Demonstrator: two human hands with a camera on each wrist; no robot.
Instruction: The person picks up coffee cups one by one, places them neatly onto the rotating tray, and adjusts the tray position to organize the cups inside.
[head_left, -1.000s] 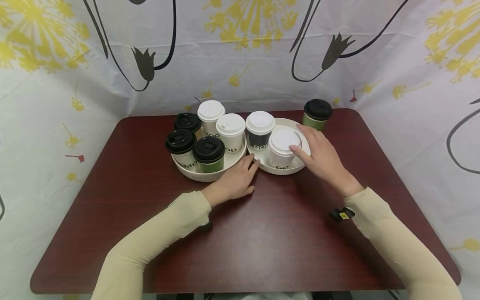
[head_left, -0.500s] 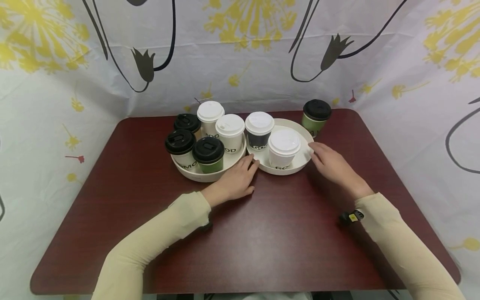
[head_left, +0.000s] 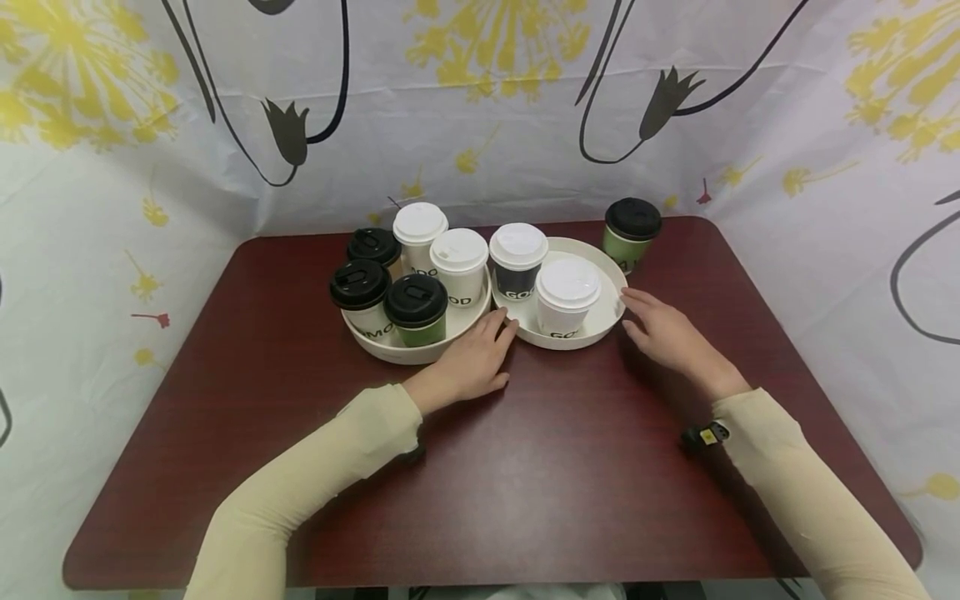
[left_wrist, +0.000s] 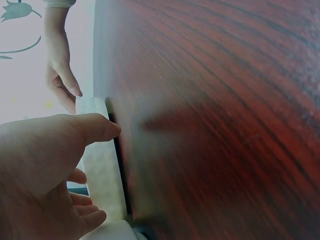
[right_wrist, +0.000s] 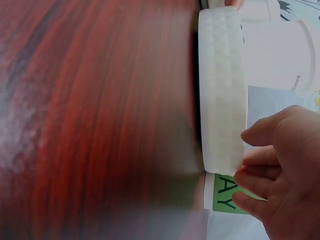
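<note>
My left hand [head_left: 471, 358] rests beside the right round white tray [head_left: 553, 343], fingertips at its left rim where it meets the left tray [head_left: 401, 356]. On the tray's other side my right hand [head_left: 667, 335] has its fingertips at the rim; its fingers [right_wrist: 255, 182] are loosely bent there. Two cups with white lids stand in the right tray: a white cup [head_left: 567, 292] in front and a dark-banded cup [head_left: 517, 260] behind. Both hands and the tray's textured side [left_wrist: 105, 170] show in the left wrist view.
Several lidded cups crowd the left tray, among them a green cup with a black lid [head_left: 417, 312] and a white cup [head_left: 459, 265]. Another black-lidded green cup [head_left: 632, 233] stands on the dark red table [head_left: 495, 500] behind the right tray. Patterned cloth hangs behind.
My right hand has left the white-lidded front cup and moved down and right to the tray's right rim, shifting slightly since half a second ago. The left hand stays in place.
</note>
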